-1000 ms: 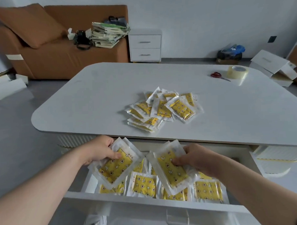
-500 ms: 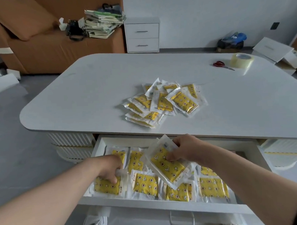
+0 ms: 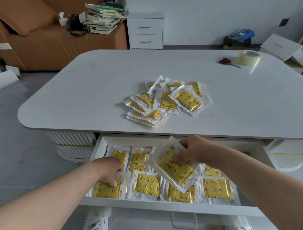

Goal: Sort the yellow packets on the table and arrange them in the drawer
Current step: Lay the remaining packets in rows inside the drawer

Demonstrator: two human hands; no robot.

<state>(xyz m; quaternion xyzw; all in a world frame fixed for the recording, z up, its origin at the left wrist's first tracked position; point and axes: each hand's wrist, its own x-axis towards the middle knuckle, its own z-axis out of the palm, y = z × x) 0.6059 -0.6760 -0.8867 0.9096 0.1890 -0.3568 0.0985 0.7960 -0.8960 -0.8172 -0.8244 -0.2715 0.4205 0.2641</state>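
Left grip (image 3: 109,170): the forearm reaches in from the near left, palm down. The fingers curl onto the top edge of the left packet (image 3: 105,190), which lies flat in the front-left corner of the drawer (image 3: 168,203).

Right grip (image 3: 194,151): the wrist is bent. Fingers and thumb pinch the tilted packet (image 3: 177,171) by its upper right edge, above the drawer's middle.

Each packet is a flat rectangular pouch of clear crinkled film around a yellow insert printed with stars and moons.

The drawer is a shallow white tray with a metal handle (image 3: 184,223), pulled out below the bench (image 3: 77,93). Stored packets (image 3: 146,184) lie flat in it in two rows. A loose pile (image 3: 165,100) of overlapping packets lies mid-bench on the smooth white top.
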